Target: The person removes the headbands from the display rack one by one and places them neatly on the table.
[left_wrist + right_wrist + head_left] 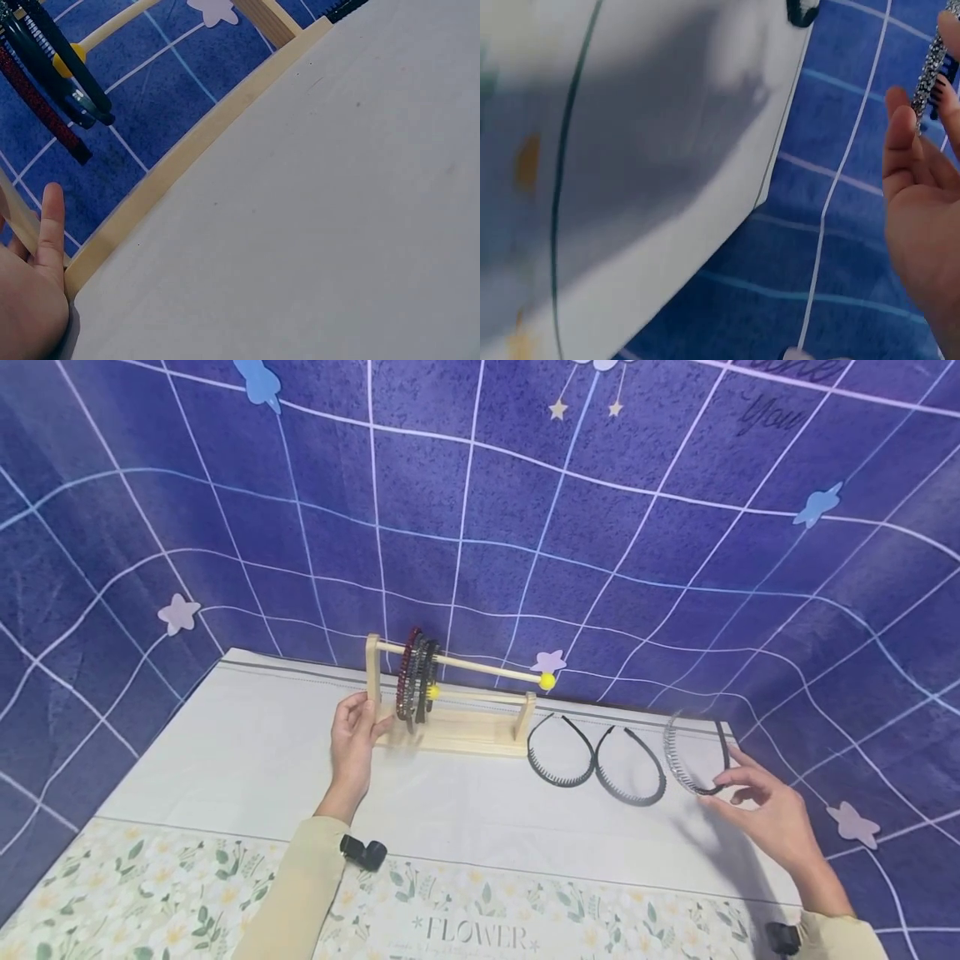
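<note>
My left hand (352,739) grips the left post of a wooden rack (465,733), thumb on the post's inner side. Several headbands (420,677), one dark red and others dark, hang together near the left end of the rack's rods. Over at the right, my right hand (772,814) pinches a toothed headband (724,752) by one side, holding it up near the table's right edge. Its glittery silver surface shows in the right wrist view, where the headband (928,71) sits between thumb and fingers.
Two black toothed headbands (561,782) lie side by side on the white table cover (480,827), right of the rack. Yellow balls (547,681) cap the rods' right ends. A blue patterned cloth (420,485) rises behind and beside the table.
</note>
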### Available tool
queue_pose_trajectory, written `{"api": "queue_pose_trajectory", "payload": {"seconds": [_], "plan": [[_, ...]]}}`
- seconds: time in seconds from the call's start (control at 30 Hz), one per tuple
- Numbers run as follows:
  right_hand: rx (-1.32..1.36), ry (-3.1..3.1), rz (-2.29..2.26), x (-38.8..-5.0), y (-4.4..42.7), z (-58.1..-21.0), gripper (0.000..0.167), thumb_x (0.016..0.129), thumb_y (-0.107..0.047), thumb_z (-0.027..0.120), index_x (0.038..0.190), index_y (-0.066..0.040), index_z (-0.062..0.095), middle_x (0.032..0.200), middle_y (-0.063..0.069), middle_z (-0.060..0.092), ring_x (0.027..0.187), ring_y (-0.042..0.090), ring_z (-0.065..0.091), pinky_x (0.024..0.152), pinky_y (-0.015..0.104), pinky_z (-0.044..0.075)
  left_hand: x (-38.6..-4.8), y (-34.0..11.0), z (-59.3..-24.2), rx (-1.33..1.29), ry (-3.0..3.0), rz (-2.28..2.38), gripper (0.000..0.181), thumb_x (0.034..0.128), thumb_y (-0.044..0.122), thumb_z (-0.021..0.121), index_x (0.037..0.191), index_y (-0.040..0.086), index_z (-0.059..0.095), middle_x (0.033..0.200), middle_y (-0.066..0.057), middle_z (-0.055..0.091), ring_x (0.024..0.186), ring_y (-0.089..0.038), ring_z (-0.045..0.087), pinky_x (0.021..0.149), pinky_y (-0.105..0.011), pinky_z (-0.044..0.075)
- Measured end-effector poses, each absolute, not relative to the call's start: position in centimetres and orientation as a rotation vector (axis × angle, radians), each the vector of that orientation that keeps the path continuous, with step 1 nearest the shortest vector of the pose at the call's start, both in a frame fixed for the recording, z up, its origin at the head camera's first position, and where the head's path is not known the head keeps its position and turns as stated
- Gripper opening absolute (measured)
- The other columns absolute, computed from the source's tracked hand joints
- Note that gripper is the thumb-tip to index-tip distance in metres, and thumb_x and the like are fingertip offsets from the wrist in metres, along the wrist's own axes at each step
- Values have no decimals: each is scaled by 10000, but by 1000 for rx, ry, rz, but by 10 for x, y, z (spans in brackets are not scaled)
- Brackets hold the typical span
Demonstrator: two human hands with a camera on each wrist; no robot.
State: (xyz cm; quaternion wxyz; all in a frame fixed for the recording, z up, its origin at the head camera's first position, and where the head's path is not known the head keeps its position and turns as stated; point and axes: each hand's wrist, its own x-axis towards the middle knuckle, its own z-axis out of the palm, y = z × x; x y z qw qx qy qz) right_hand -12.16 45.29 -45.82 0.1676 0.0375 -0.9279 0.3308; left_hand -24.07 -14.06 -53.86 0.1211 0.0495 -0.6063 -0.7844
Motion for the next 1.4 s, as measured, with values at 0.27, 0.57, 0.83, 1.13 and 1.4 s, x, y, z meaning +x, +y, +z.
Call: {"api": "queue_pose_trajectory", "payload": {"seconds": [0.27,0.57,0.83,1.13,1.4], "plan": [[147,-2731,860,-114,485,-468,345,811,-190,1029,1048,-167,780,1543,-426,470,791,4,687,629,117,530,-242,-141,-539,156,-1741,-2298,343,1177,412,530,1440,194,494,1413,-9,548,1184,-215,705,1163,-283,619],[191,-2788,816,-110,516,-480,367,772,-141,1031,1014,-174,756,1476,-512,418,700,24,622,494,193,480,-242,-140,-538,145,-1733,-2306,354,1179,399,532,1441,164,493,1429,-66,541,1093,-119,726,1183,-307,611],[190,-2897,721,-112,529,-487,405,742,-231,1058,989,-251,738,1465,-485,441,907,18,714,664,112,512,-241,-139,-535,152,-1737,-2304,369,1183,378,529,1460,139,483,1448,-91,530,1136,-161,724,1195,-313,603],[138,-3029,655,-123,529,-492,442,716,-247,1044,979,-240,689,1655,86,533,1397,682,491,1036,857,501,-241,-139,-537,160,-1739,-2308,359,1178,395,535,1445,160,489,1449,-75,532,1232,-255,696,1193,-305,603],[242,-3026,552,-137,532,-495,490,692,-223,1033,1084,-275,742,1607,142,596,1360,620,565,1013,446,589,-242,-140,-537,157,-1729,-2305,383,1182,394,533,1464,140,483,1442,-66,532,1250,-302,680,1168,-284,616]]}}
